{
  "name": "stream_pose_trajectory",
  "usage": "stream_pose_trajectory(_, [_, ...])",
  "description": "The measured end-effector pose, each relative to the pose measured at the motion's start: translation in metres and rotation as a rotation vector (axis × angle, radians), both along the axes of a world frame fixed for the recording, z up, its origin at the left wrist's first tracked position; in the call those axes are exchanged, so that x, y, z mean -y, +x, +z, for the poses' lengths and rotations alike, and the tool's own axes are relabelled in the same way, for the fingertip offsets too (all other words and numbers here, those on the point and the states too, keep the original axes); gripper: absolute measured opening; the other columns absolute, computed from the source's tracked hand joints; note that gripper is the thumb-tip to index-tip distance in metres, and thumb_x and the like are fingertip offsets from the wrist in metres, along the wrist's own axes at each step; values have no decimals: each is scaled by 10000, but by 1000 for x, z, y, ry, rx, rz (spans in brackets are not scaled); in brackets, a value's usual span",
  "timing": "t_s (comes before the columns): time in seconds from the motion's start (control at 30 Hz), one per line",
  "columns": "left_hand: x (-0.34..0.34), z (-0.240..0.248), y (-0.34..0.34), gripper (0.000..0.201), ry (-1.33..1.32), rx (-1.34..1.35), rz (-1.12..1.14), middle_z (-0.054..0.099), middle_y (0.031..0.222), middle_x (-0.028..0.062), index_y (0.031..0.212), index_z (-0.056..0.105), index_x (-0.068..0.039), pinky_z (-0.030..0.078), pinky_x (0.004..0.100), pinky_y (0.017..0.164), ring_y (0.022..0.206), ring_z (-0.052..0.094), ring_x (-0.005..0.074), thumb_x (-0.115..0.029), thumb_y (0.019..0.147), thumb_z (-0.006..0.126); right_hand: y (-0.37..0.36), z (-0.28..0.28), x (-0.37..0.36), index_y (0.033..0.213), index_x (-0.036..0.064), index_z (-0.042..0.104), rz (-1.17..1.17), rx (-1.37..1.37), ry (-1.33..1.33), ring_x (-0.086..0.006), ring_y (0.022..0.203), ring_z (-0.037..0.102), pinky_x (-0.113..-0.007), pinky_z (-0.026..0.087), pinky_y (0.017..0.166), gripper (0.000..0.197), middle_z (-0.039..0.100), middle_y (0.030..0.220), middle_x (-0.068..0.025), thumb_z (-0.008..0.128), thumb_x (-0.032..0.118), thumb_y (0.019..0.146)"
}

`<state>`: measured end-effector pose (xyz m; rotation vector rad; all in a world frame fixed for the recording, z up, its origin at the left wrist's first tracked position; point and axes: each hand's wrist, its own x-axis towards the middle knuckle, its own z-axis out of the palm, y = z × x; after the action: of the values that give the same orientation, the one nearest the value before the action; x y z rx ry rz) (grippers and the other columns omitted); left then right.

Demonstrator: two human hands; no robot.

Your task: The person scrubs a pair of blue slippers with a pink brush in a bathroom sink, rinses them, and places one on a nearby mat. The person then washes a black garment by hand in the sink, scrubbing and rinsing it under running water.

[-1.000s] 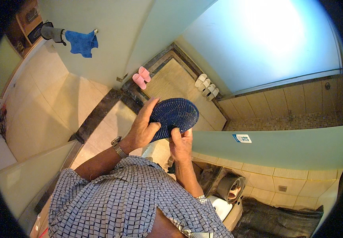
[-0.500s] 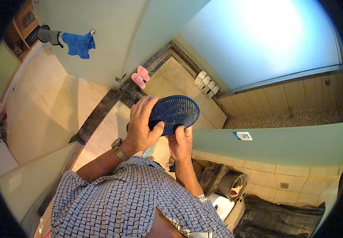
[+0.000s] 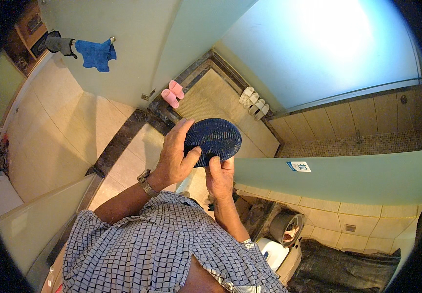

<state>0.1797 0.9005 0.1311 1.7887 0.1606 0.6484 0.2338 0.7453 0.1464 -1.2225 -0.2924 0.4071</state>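
Note:
Both my hands hold a dark blue slipper (image 3: pixel 216 139) in front of my chest, its ridged, wavy-patterned sole facing up. My left hand (image 3: pixel 176 151), with a metal watch on the wrist, grips its left end, the thumb lying across the sole and the fingers behind the edge. At the near edge my right hand (image 3: pixel 219 178) pinches it, thumb on the sole and fingers underneath. The slipper's upper side is hidden, and its left end is covered by my left hand.
Pink slippers (image 3: pixel 173 94) and white slippers (image 3: pixel 255 102) lie on the beige, dark-edged floor ahead. A blue cloth (image 3: pixel 96 55) hangs from a holder at the upper left. A pale green partition (image 3: pixel 357 178) stands to the right, with a round dark bin (image 3: pixel 286 228) nearer me.
The slipper has shifted slightly left and tilted a little. My right thumb has slid left along its near edge; my left hand keeps its grip.

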Motion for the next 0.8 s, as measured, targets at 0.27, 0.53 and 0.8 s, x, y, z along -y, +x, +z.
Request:
stream_pose_trajectory(0.27, [8, -2, 0, 855, 11, -123, -12, 214, 1635, 419, 1625, 214, 35, 198, 596, 1253, 1530, 233, 560, -143, 910, 647, -2, -11, 7, 1563, 77, 433, 32, 27, -86, -229, 1301, 593, -423, 471, 1141, 499, 586, 1464, -96, 549, 50, 1079])
stream_pose_trajectory(0.53, [0, -1, -2, 855, 20, -83, -75, 328, 1555, 418, 1590, 217, 74, 287, 580, 1214, 1441, 366, 555, -158, 897, 661, -5, -8, 2, 1473, 36, 533, -25, 18, -99, -182, 1239, 600, -368, 477, 1098, 447, 633, 1385, -66, 587, 58, 1029])
stream_pose_trajectory(0.8, [-22, 2, 1, 653, -42, -84, -148, 624, 1196, 328, 1421, 425, 111, 489, 518, 1008, 1135, 628, 463, -150, 888, 697, 5, 0, 7, 1493, 47, 523, 78, 104, -237, -177, 1241, 593, -374, 471, 1100, 492, 631, 1384, -57, 666, 136, 1031])
